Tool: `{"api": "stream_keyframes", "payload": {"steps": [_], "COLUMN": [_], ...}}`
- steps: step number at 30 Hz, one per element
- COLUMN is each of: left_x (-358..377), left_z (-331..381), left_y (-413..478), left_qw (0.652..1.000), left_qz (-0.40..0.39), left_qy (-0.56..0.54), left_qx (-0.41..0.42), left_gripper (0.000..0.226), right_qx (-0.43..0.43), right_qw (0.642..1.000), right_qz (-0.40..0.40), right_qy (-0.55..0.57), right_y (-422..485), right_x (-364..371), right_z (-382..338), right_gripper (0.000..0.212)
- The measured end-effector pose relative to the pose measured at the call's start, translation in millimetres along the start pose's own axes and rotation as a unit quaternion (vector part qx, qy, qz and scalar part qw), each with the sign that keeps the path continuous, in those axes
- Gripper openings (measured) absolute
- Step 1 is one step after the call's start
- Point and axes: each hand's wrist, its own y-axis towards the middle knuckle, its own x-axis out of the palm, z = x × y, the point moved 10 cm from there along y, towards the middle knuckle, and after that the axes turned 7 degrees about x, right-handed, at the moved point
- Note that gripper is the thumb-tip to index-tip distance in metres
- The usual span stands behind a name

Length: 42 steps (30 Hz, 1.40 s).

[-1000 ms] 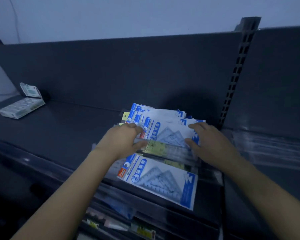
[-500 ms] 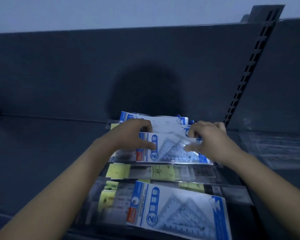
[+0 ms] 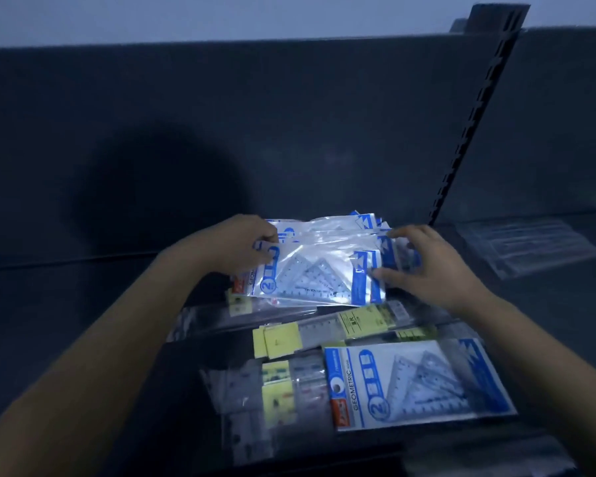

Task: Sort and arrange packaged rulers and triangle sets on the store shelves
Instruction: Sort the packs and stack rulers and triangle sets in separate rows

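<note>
**Both hands on the stack of triangle sets**

Left hand (image 3: 246,247) pinches the left end of the top triangle set pack (image 3: 319,277), thumb on the blue strip, fingers curled over the edge. Right hand (image 3: 437,270) has its grip spread, fingertips (image 3: 381,274) pressing the pack's right end and the blue edges of packs behind it. Top pack sits tilted on the stack of triangle sets (image 3: 341,228), w/ clear film glaring so the print is partly washed out.

Stack rests at the back of the dark shelf (image 3: 66,304), close to the back panel (image 3: 255,132). Just in front lie ruler packs (image 3: 324,330) w/ yellow labels, overlapping, some askew. Nearer the camera, a single triangle set pack (image 3: 413,383) marked "GEOMETRIC" lies flat over more ruler packs. To the right, past the slotted upright (image 3: 468,132), clear sleeves (image 3: 530,246) lie on the next shelf bay; contents too dim to tell.
</note>
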Motion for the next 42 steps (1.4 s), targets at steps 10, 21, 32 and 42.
{"api": "stream_keyframes", "payload": {"steps": [10, 21, 32, 42], "left_x": [14.9, -14.0, -66.0, -62.9], "left_z": [-6.8, -13.4, -15.9, 15.4], "left_y": [6.9, 1.8, -23.7, -0.2], "left_qw": [0.995, 0.991, 0.959, 0.922], "left_qz": [0.042, 0.108, 0.249, 0.322], "left_qy": [-0.091, -0.062, -0.133, -0.214], "left_qx": [-0.029, -0.047, -0.001, 0.026], "left_gripper": [0.031, 0.01, 0.007, 0.008], "right_qx": [-0.018, -0.061, -0.061, -0.004], "right_qw": [0.997, 0.976, 0.973, 0.997], "right_qz": [-0.009, -0.198, -0.193, 0.035], "right_qy": [-0.08, -0.071, 0.11, 0.063], "right_y": [-13.1, -26.4, -14.1, -49.9], "right_x": [18.5, 39.3, 21.7, -57.7], "right_z": [3.8, -1.0, -2.4, 30.0], "right_gripper": [0.054, 0.049, 0.016, 0.022]}}
